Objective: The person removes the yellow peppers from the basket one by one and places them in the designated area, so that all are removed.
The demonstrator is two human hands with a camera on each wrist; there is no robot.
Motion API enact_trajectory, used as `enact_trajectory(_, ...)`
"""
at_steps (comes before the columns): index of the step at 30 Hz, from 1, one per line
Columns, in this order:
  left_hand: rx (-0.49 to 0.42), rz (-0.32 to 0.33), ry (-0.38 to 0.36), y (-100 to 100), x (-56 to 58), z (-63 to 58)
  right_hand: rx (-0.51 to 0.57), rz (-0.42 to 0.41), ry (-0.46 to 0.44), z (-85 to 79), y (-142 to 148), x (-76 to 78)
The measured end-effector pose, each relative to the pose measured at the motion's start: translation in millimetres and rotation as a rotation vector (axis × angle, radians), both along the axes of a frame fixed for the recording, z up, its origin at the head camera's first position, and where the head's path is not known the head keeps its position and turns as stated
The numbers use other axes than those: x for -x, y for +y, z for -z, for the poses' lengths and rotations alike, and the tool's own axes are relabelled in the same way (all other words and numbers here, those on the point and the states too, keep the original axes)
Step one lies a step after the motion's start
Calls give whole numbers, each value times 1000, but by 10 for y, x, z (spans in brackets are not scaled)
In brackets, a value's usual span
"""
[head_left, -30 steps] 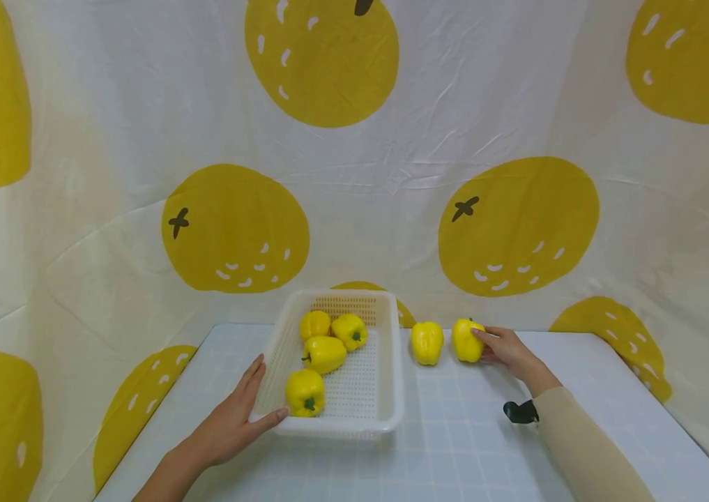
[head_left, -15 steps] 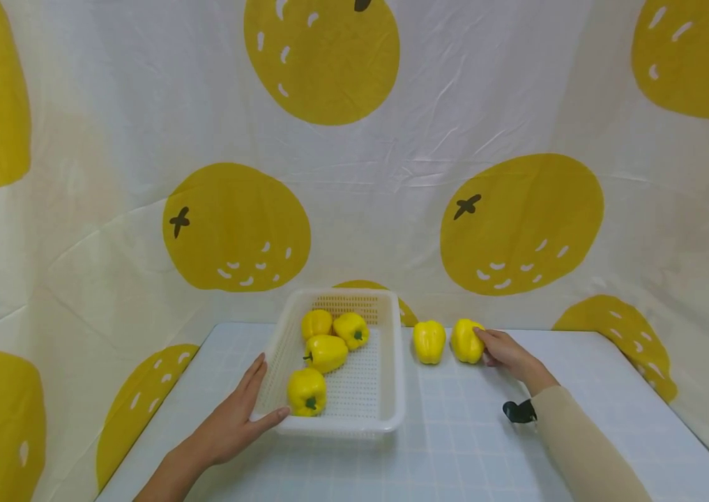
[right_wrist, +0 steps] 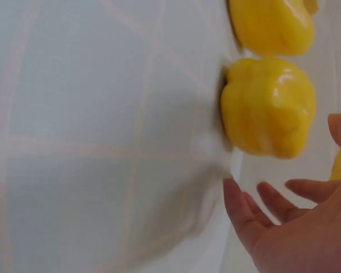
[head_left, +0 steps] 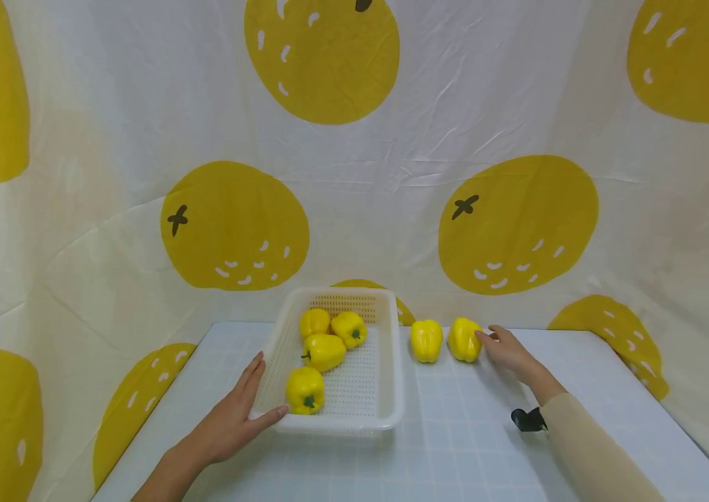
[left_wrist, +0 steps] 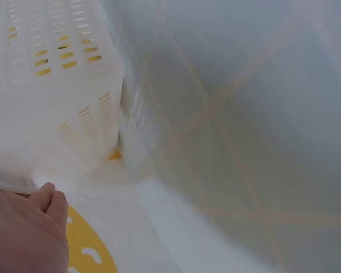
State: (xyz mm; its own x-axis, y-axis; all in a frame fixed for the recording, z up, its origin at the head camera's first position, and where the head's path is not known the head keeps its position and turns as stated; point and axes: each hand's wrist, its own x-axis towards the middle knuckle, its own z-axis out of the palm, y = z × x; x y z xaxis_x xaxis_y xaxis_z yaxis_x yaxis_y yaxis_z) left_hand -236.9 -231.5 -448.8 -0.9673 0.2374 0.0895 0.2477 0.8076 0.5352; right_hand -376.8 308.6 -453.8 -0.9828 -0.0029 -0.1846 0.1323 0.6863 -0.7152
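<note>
My left hand [head_left: 236, 417] rests at the near left corner of a white plastic basket [head_left: 397, 376], its fingers straight along the side and its thumb on the front rim. Several yellow bell peppers [head_left: 324, 353] lie in the basket's left half. To the right of it, two more stand on the table: one bell pepper [head_left: 426, 341] near the basket, the other bell pepper [head_left: 465, 340] beside my right hand [head_left: 511, 354]. In the right wrist view that hand's fingers [right_wrist: 236, 207] are spread, apart from the nearest bell pepper [right_wrist: 267, 108], and hold nothing.
A pale blue checked cloth [head_left: 448, 446] covers the table. Right behind its far edge hangs a white curtain [head_left: 379, 230] printed with big yellow fruits. A small black device [head_left: 528, 420] sits at my right wrist under the beige sleeve [head_left: 592, 446].
My right hand has let go of the right-hand pepper and drawn slightly off to the right, its fingers opening. That pepper stands by the other one. The left hand and basket stay put.
</note>
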Motion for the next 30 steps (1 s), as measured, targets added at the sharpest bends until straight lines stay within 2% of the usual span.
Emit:
enact_trajectory(8, -1, -2, -5, 1, 4, 12, -68, -36, 58, -130, -16, -153)
enact_trajectory(16, -4, -14, -34, 6, 14, -10, -93, -93, 129, -253, -126, -314)
enact_trajectory(23, 15, -6, -29, -1, 15, -3, -76, -142, 207, -330, -300, -436)
enact_trajectory(30, 16, -14, -60, 10, 23, -20, -27, -214, 267, -404, -495, -577)
